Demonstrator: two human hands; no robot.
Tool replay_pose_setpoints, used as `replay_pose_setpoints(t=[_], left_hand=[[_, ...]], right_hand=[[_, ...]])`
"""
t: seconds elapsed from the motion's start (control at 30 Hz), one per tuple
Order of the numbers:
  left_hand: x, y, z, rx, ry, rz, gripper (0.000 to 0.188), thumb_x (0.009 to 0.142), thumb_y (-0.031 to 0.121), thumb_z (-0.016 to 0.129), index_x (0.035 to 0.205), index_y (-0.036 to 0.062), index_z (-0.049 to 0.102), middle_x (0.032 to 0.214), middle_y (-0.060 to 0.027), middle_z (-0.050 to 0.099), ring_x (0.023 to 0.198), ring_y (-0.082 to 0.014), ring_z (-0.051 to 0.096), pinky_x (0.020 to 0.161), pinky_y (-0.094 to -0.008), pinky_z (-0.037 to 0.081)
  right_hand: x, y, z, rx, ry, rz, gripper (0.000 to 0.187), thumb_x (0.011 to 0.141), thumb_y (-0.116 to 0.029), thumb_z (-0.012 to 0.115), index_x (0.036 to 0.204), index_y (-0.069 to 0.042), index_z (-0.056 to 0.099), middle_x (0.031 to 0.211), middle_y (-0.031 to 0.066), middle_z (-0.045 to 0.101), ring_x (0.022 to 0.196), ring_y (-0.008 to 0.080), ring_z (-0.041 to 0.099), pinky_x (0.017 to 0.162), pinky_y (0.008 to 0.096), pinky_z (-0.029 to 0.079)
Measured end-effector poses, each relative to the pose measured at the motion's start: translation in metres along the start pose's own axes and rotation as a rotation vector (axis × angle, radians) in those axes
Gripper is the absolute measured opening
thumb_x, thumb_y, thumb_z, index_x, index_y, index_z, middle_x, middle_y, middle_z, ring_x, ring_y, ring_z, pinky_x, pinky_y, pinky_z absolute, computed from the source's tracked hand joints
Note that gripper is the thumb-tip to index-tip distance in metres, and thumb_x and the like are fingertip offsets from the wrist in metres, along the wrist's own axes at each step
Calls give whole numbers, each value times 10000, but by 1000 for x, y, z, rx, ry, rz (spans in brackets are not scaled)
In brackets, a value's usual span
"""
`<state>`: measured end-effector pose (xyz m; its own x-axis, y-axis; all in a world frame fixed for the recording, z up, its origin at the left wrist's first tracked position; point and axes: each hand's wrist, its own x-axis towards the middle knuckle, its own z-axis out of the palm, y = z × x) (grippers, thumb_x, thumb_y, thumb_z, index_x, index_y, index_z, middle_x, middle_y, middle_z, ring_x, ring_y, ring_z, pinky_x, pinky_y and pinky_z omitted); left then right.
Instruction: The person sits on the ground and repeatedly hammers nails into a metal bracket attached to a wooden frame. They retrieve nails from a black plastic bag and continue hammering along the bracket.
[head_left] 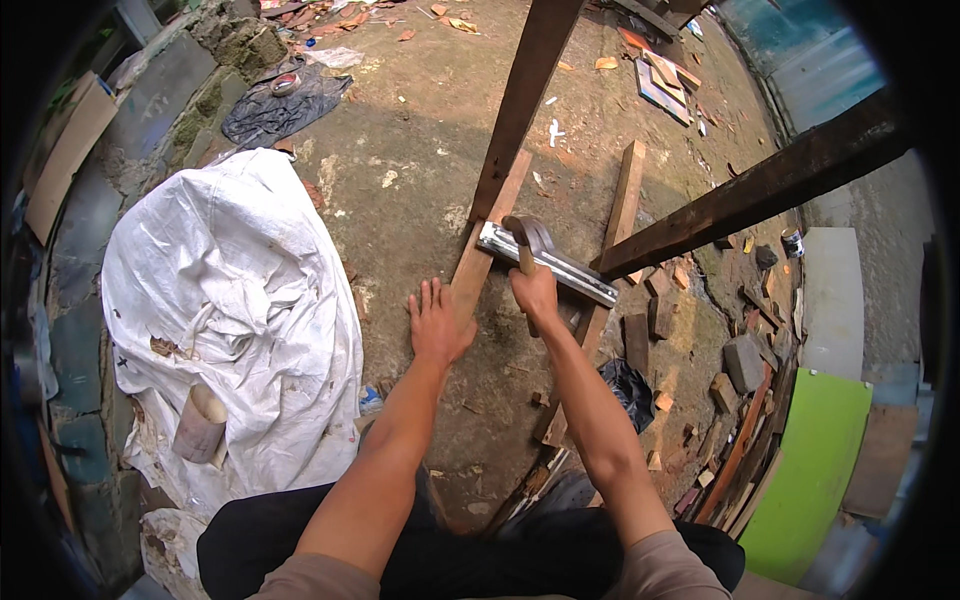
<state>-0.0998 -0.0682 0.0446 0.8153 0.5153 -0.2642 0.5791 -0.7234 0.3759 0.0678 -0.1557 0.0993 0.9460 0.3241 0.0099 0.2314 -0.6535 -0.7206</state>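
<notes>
1. Wood forms the handle of the hammer (531, 236), which the right hand (535, 293) grips with fingers closed around it. The dark curved head is over the crossbar (575, 279), near its left end; whether they touch, I cannot tell.

2. The left hand (437, 322) is open, fingers straight and spread, laid at the near end of the left beam (474, 270). Its thumb lies to the right of the fingers.

3. The crossbar, streaked white and grey, slants from the left beam toward the right beam (624, 190). Both brown beams lie on the bare ground (400, 205), in front of the person.

4. Two dark posts reach outward from this frame: the left post (527, 95) toward the top edge, the right post (740, 198) toward the upper right.

5. A crumpled white sheet (280, 350) spreads to the left, with an open-ended tube (195, 432) on its near part. Beyond it is a dark plastic sheet (272, 118).

6. On the right are wood scraps (661, 318), a black bag (628, 392), a grey block (743, 362) and a bright green board (810, 470).
</notes>
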Motion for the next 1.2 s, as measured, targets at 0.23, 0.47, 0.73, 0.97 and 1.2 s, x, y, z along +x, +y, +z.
replay_pose_setpoints(t=[0.23, 0.47, 0.73, 0.97, 1.2], left_hand=[[-6, -26, -5, 17, 34, -30, 936, 848, 507, 660, 1509, -41, 288, 1610, -199, 281, 1521, -342, 192, 1237, -512, 130], [-3, -4, 4, -15, 42, 22, 921, 841, 500, 679, 1499, -26, 307, 1611, -192, 285, 1522, -344, 192, 1236, -518, 132], [-9, -26, -12, 2, 5, -66, 911, 840, 485, 688, 1498, -15, 306, 1611, -188, 287, 1523, -341, 191, 1237, -518, 127], [-6, -13, -4, -7, 7, -45, 880, 837, 485, 682, 1493, 20, 325, 1623, -160, 281, 1532, -320, 175, 1242, -518, 99], [-3, -15, 0, -48, 81, -30, 899, 813, 467, 703, 1479, -13, 336, 1595, -189, 322, 1514, -342, 218, 1236, -518, 139]], right_hand=[[7, -68, -39, 408, -42, -10, 266, 920, -129, 637, 686, -38, 551, 528, 11, 508, 394, 132, 496, 374, 314, 367], [-8, 4, 4, -45, -122, 201, 262, 849, -215, 634, 848, 46, 653, 658, 154, 638, 601, 255, 656, 582, 403, 499], [6, -68, -22, 579, -124, 18, 219, 859, -190, 665, 813, 15, 601, 600, 103, 569, 519, 190, 565, 524, 398, 448], [-2, -14, -4, 175, -331, 330, 188, 853, -154, 652, 808, -23, 526, 592, 38, 525, 455, 162, 540, 416, 357, 445], [-39, 13, -22, 384, -485, 430, 471, 970, -513, 616, 1119, -71, 554, 675, 33, 497, 502, 165, 543, 457, 344, 473]])
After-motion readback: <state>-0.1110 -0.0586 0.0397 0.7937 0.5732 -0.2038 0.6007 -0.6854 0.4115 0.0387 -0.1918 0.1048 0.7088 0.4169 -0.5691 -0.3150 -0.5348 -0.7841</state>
